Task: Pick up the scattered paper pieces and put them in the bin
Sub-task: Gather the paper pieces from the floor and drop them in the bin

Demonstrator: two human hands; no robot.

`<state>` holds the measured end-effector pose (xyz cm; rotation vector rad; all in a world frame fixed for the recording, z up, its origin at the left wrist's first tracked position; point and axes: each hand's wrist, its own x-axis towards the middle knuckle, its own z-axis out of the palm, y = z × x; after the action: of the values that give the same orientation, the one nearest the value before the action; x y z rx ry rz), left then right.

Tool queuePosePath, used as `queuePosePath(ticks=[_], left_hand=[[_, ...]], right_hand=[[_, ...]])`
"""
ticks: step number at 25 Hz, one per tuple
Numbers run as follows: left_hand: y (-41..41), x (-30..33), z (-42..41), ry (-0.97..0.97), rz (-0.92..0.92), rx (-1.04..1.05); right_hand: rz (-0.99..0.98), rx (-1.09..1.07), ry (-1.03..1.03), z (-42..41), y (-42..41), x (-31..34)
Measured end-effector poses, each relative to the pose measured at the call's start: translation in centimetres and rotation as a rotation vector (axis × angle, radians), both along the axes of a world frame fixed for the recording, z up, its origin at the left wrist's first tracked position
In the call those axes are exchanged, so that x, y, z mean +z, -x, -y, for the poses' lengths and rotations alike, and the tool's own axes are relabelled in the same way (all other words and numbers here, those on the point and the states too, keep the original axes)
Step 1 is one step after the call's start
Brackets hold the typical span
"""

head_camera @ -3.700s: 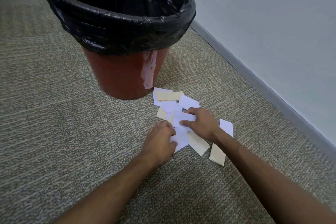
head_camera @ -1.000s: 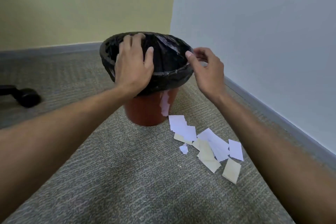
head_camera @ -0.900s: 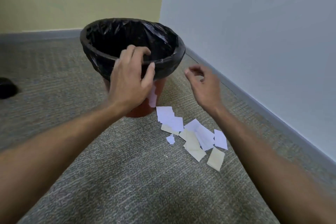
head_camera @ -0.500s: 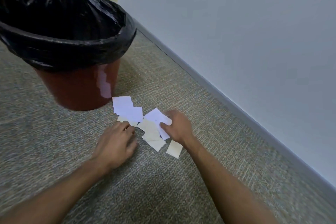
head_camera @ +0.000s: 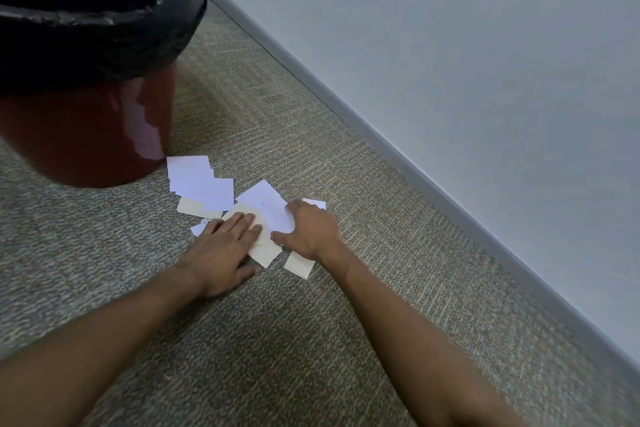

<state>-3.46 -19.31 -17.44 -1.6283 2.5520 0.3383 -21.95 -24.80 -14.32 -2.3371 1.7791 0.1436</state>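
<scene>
Several white and cream paper pieces [head_camera: 204, 184] lie scattered on the carpet just right of the red bin [head_camera: 79, 135], which has a black liner [head_camera: 104, 35] folded over its rim. My left hand [head_camera: 225, 246] lies flat with straight fingers on the cream pieces [head_camera: 265, 251]. My right hand [head_camera: 308, 230] rests on a white piece [head_camera: 265, 206], fingers bent over its edge and thumb spread out on the carpet side. Another cream piece [head_camera: 299, 265] lies partly under my right wrist.
A grey wall [head_camera: 450, 62] with a grey skirting board [head_camera: 398, 156] runs diagonally along the right. Grey-green carpet [head_camera: 277, 340] covers the floor around the papers and the bin.
Both hands came down from the bin's rim to the floor. Over the last half second they slid closer together onto the paper pile, and my view moved nearer.
</scene>
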Motion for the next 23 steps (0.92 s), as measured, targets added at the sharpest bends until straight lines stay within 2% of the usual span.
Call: queuePosePath(ticks=[6, 8, 10, 14, 16, 20, 23], left_hand=[[1.0, 2.0, 2.0, 0.124, 0.222, -0.158], [1.1, 2.4, 2.1, 0.217, 0.246, -0.245], [0.7, 2.4, 1.7, 0.257, 0.229, -0.292], [-0.5, 3.5, 1.3, 0.363, 0.082, -0.179], [-0.6, 4.6, 1.3, 0.424, -0.002, -0.091], [-0.8, 6.4, 0.9, 0.468, -0.205, 0.136], [-1.5, 6.4, 0.6, 0.402, -0.406, 0.367]], right_hand=[[-0.100, 0.145, 0.147, -0.5, -0.2, 0.2], [-0.055, 0.113, 0.181, -0.3, -0.2, 0.1], [0.091, 0.021, 0.192, -0.4, 0.1, 0.1], [0.552, -0.307, 0.188, 0.6, 1.9, 0.6], [0.675, -0.466, 0.100, 1.7, 3.2, 1.0], [0.705, -0.614, -0.058, 2.8, 5.1, 0.5], [0.658, -0.684, -0.112, 2.9, 5.4, 0.0]])
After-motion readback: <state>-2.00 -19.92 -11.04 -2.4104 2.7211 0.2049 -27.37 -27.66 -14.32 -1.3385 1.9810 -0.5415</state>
